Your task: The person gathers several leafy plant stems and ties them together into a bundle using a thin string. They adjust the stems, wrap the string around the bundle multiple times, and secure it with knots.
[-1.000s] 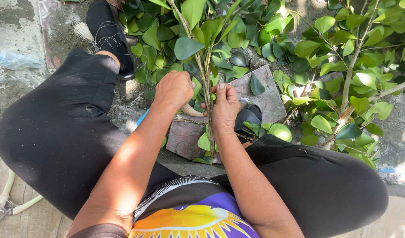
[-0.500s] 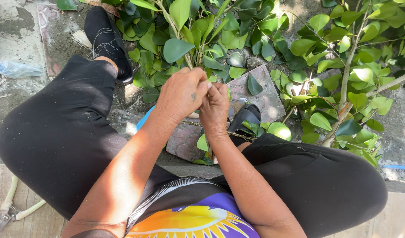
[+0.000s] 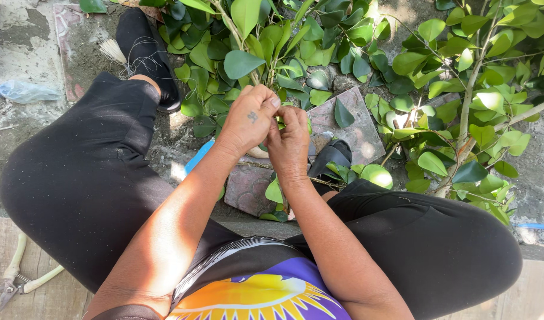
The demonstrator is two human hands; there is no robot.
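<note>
A thin green leafy stem (image 3: 257, 65) rises upright between the knees, carrying glossy oval leaves that fan out above. Its lower part is pinched between the left hand (image 3: 248, 121) and the right hand (image 3: 290, 142), which press together around it; the stem's base is hidden behind them.

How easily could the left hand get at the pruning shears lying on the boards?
Probably yes: the left hand is busy at the leafy stem, but the pruning shears lie uncovered beside the left thigh.
</note>
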